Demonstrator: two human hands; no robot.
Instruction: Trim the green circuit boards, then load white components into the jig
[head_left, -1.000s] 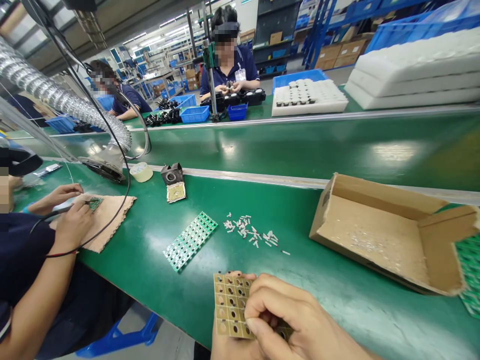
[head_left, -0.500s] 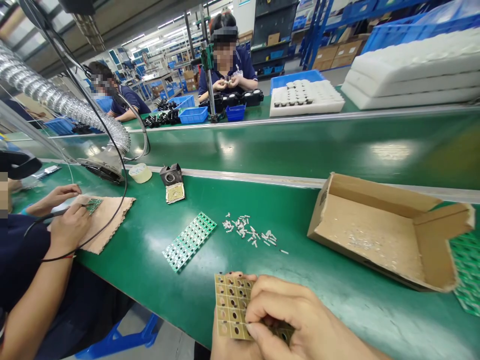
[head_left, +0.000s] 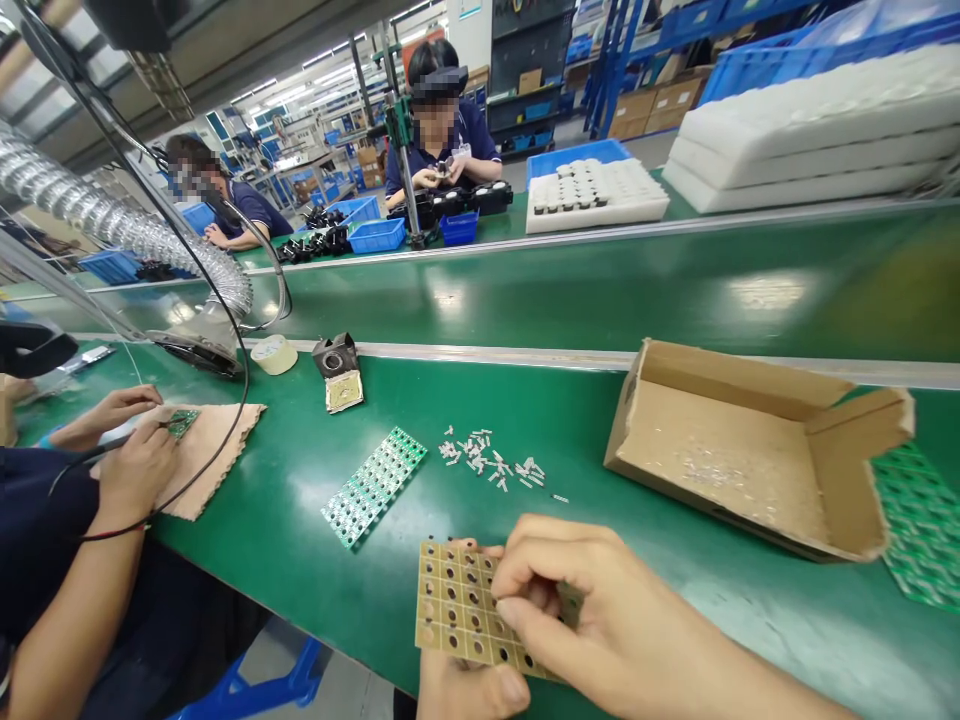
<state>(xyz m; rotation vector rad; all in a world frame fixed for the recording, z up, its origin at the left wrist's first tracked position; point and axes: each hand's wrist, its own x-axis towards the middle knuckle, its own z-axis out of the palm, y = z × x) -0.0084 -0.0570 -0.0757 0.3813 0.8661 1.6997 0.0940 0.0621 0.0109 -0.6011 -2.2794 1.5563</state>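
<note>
left grip point(head_left: 469, 685) holds tan pcb panel point(head_left: 457, 612), right grip point(head_left: 592, 620) pinching on top.

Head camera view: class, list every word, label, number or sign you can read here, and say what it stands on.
No text is readable anywhere.
Tan perforated circuit panel in the left hand: no print shows.
Brown open cardboard box: no marking shows.
Green circuit board panel: marks too small.

You sit in an electronics assembly factory, green conveyor line point(head_left: 600, 290) running past, co-workers point(head_left: 442, 140) in dark uniforms at benches, circuit board panels point(head_left: 373, 485), fume extraction hose point(head_left: 127, 235), blue parts bins point(head_left: 377, 235), storage racks behind.
</note>
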